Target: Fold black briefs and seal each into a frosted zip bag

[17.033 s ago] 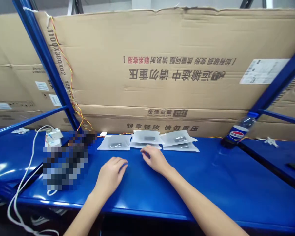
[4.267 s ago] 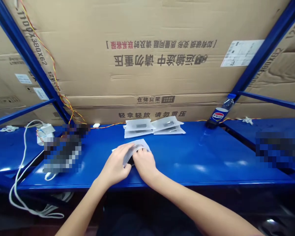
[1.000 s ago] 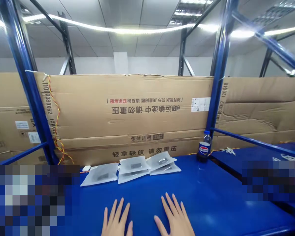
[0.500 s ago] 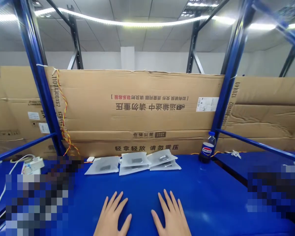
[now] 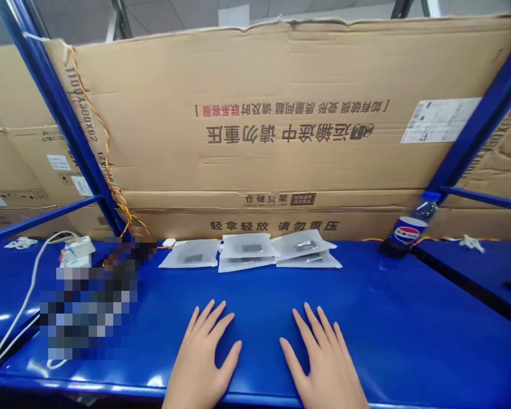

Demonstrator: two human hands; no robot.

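My left hand (image 5: 206,355) lies palm down on the blue tabletop (image 5: 255,318), its fingers spread and nothing in it. To its right, my right hand (image 5: 323,355) rests the same way, also with fingers apart and holding nothing. Beyond both hands, against the cardboard, several frosted plastic bags lie in a row, each with a small dark item inside. One bag (image 5: 191,254) is on the left by itself. In the middle, a bag (image 5: 246,245) overlaps another beneath it, and on the right a bag (image 5: 304,244) does likewise. Neither hand touches them.
A cola bottle (image 5: 411,227) stands at the back right by a blue rack post (image 5: 481,122). Printed cardboard (image 5: 259,165) forms the back wall. White cables (image 5: 34,278), a white adapter (image 5: 77,250) and a blurred-out patch are at the left. Twisted yellow-red wires (image 5: 106,142) hang there too.
The view has tilted down and come closer, so the table's front edge now shows and less ceiling does. Both hands stay flat and spread; the bags and bottle have not been moved.
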